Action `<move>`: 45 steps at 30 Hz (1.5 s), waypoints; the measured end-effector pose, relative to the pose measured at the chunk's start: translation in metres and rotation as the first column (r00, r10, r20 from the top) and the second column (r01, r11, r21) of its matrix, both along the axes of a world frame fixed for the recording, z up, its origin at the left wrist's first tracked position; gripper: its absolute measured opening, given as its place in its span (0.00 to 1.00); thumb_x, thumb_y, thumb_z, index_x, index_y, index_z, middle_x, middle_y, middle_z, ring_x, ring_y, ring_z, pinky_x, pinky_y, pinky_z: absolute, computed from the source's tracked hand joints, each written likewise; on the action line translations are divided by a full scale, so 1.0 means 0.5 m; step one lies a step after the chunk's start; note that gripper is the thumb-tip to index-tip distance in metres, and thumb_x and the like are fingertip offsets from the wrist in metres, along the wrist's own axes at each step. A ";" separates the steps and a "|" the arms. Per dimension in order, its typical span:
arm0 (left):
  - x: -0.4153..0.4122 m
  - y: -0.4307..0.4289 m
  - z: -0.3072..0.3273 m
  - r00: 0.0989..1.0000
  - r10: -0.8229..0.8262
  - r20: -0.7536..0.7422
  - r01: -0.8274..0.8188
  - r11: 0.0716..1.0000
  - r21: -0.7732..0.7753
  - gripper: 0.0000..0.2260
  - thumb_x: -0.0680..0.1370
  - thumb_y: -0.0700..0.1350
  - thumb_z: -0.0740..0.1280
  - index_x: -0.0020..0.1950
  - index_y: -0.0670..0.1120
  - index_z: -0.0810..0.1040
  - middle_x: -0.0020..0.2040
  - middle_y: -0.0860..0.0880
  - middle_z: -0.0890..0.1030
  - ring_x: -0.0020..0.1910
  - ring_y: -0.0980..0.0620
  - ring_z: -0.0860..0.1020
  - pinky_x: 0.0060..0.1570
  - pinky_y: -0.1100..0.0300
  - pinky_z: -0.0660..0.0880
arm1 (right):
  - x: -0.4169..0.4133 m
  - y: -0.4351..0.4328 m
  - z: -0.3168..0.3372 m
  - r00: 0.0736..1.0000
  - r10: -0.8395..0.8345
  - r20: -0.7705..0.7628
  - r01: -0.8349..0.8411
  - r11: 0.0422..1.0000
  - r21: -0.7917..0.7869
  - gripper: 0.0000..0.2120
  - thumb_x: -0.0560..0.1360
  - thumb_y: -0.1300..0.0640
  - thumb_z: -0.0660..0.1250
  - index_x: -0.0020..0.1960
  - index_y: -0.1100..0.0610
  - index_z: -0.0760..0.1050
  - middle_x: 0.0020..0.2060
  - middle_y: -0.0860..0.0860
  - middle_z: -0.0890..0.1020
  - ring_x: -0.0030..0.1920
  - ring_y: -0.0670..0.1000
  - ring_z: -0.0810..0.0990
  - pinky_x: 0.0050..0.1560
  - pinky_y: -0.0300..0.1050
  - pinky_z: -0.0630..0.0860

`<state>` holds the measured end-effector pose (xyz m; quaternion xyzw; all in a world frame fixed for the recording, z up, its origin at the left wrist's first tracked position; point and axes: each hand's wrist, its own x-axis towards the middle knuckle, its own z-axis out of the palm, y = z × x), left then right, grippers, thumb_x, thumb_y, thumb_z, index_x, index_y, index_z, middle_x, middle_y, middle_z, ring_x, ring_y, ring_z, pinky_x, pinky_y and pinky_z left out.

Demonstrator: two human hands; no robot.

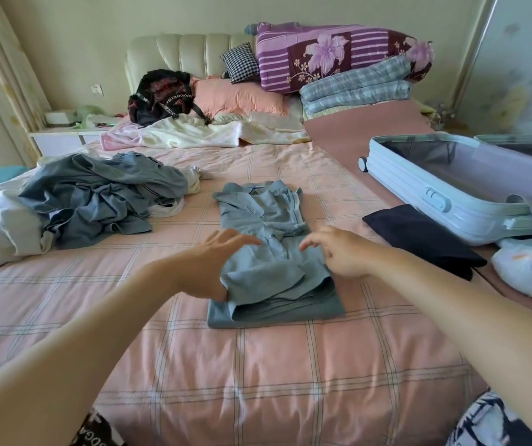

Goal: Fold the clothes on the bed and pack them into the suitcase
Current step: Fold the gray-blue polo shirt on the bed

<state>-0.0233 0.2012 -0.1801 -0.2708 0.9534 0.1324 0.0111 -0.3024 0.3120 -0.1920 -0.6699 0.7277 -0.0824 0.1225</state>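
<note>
Suitcase (pixel 444 191): pale blue hard shell, lying open on the right edge of the bed (pixel 274 365). Grey lining shows across the near half; the far half is cut off by the frame edge, so I cannot tell what it holds.

Dark folded garment (pixel 425 239): flat on the bed, just beside the suitcase's near wall.

White plastic bag (pixel 531 268): near the suitcase corner, with something white and orange inside that is too blurred to name.

Shirt (pixel 271 252): light blue, partly folded into a long strip, at the centre of the bed.

Left hand (pixel 213 262): grip apart, fingers stretched out over the shirt's left edge. The thumb is hidden behind a fold.

Right hand (pixel 338 252): grip apart, fingers loosely bent and pointing at the shirt's right side, holding nothing. Contact unclear.

Pile of clothes (pixel 97 194): grey-blue, unfolded, left of the shirt and well apart from the suitcase.
</note>
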 end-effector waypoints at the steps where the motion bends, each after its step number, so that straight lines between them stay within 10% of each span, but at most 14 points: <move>1: -0.008 0.010 0.001 0.995 -0.087 0.040 0.087 0.996 0.001 0.44 0.65 0.43 0.76 0.74 0.67 0.59 0.71 0.61 0.60 0.68 0.58 0.59 0.66 0.57 0.64 | -0.007 0.004 -0.001 0.997 0.072 -0.034 -0.071 0.997 0.039 0.26 0.76 0.65 0.63 0.64 0.37 0.73 0.63 0.43 0.71 0.53 0.47 0.78 0.48 0.44 0.73; 5: -0.029 0.020 -0.025 0.985 -0.174 -0.001 0.173 0.981 0.084 0.19 0.72 0.51 0.75 0.60 0.67 0.79 0.68 0.65 0.70 0.65 0.65 0.67 0.65 0.63 0.64 | -0.016 0.010 -0.016 0.963 0.180 0.202 -0.189 0.982 0.027 0.19 0.73 0.57 0.75 0.58 0.38 0.81 0.61 0.39 0.74 0.54 0.35 0.76 0.53 0.25 0.68; 8: -0.033 -0.007 -0.024 0.957 0.150 -0.248 -0.044 0.920 0.389 0.04 0.77 0.50 0.72 0.49 0.55 0.87 0.53 0.59 0.83 0.49 0.60 0.79 0.55 0.61 0.73 | -0.026 0.001 -0.007 0.925 0.081 0.372 -0.090 0.996 0.007 0.10 0.76 0.62 0.73 0.55 0.54 0.86 0.61 0.45 0.81 0.57 0.40 0.79 0.50 0.21 0.68; 13: -0.058 -0.076 -0.034 0.557 0.662 -0.502 -0.375 0.739 0.560 0.15 0.82 0.51 0.64 0.46 0.40 0.81 0.37 0.44 0.77 0.37 0.47 0.74 0.37 0.51 0.75 | -0.026 -0.032 -0.003 0.820 -0.197 0.537 0.303 0.946 -0.116 0.14 0.81 0.52 0.68 0.48 0.64 0.83 0.35 0.55 0.83 0.28 0.47 0.75 0.30 0.33 0.70; 16: -0.061 -0.107 -0.055 0.413 0.792 -0.450 -0.488 0.609 0.625 0.10 0.81 0.46 0.62 0.59 0.43 0.76 0.47 0.44 0.81 0.43 0.42 0.81 0.43 0.44 0.82 | -0.026 -0.060 -0.039 0.873 -0.347 0.342 0.440 0.864 -0.245 0.12 0.80 0.51 0.65 0.44 0.56 0.83 0.34 0.48 0.82 0.37 0.49 0.79 0.40 0.42 0.72; 20: -0.057 -0.117 -0.069 0.638 0.533 -0.556 -0.544 0.823 0.164 0.16 0.80 0.41 0.62 0.67 0.50 0.73 0.60 0.49 0.78 0.58 0.47 0.77 0.54 0.55 0.73 | -0.006 -0.071 -0.060 0.919 -0.378 0.107 0.392 0.866 -0.310 0.16 0.81 0.53 0.57 0.65 0.48 0.77 0.61 0.49 0.81 0.59 0.54 0.79 0.55 0.48 0.75; 23: -0.076 -0.109 -0.066 0.854 0.123 -0.506 -0.223 0.964 -0.143 0.17 0.79 0.51 0.61 0.67 0.54 0.77 0.67 0.51 0.77 0.67 0.49 0.72 0.68 0.49 0.68 | 0.001 -0.092 -0.057 0.943 -0.285 0.172 0.329 0.875 -0.355 0.14 0.81 0.52 0.58 0.63 0.47 0.77 0.58 0.49 0.80 0.58 0.54 0.78 0.55 0.47 0.74; 26: -0.098 -0.093 -0.100 0.974 0.074 -0.213 -0.111 0.980 -0.165 0.21 0.82 0.60 0.55 0.75 0.58 0.68 0.75 0.55 0.68 0.75 0.51 0.63 0.75 0.48 0.58 | -0.008 -0.110 -0.074 0.965 -0.250 0.074 0.261 0.935 -0.239 0.12 0.80 0.47 0.61 0.61 0.45 0.78 0.56 0.50 0.78 0.58 0.54 0.78 0.57 0.49 0.74; 30: -0.104 -0.113 -0.109 0.936 0.231 -0.267 -0.277 0.949 -0.149 0.15 0.83 0.57 0.56 0.65 0.56 0.75 0.63 0.52 0.76 0.64 0.49 0.72 0.66 0.50 0.64 | -0.032 -0.127 -0.067 0.940 -0.235 0.249 0.256 0.965 -0.056 0.15 0.83 0.51 0.56 0.53 0.49 0.81 0.55 0.49 0.82 0.56 0.51 0.78 0.56 0.45 0.72; 35: -0.093 -0.151 -0.097 0.927 0.300 -0.223 -0.349 0.910 -0.224 0.10 0.81 0.59 0.60 0.45 0.56 0.73 0.48 0.54 0.80 0.53 0.50 0.77 0.57 0.53 0.64 | -0.060 -0.134 -0.065 0.908 -0.232 0.349 0.287 0.951 -0.115 0.07 0.74 0.53 0.75 0.38 0.44 0.83 0.39 0.42 0.85 0.43 0.42 0.81 0.50 0.42 0.77; 39: -0.093 -0.164 -0.098 0.887 0.346 -0.307 -0.420 0.880 -0.220 0.06 0.80 0.55 0.63 0.50 0.56 0.78 0.51 0.55 0.78 0.56 0.50 0.75 0.56 0.54 0.61 | -0.063 -0.137 -0.053 0.892 -0.379 0.246 0.440 0.850 -0.288 0.06 0.74 0.47 0.73 0.40 0.47 0.85 0.37 0.40 0.84 0.42 0.45 0.81 0.43 0.42 0.74; 45: -0.106 -0.120 -0.096 0.922 0.172 -0.347 -0.306 0.873 -0.379 0.17 0.80 0.49 0.64 0.69 0.55 0.73 0.71 0.53 0.71 0.71 0.49 0.66 0.70 0.51 0.60 | -0.022 -0.146 -0.067 0.955 -0.252 -0.158 0.150 0.867 -0.475 0.10 0.74 0.62 0.67 0.51 0.51 0.82 0.52 0.51 0.79 0.53 0.58 0.77 0.49 0.48 0.69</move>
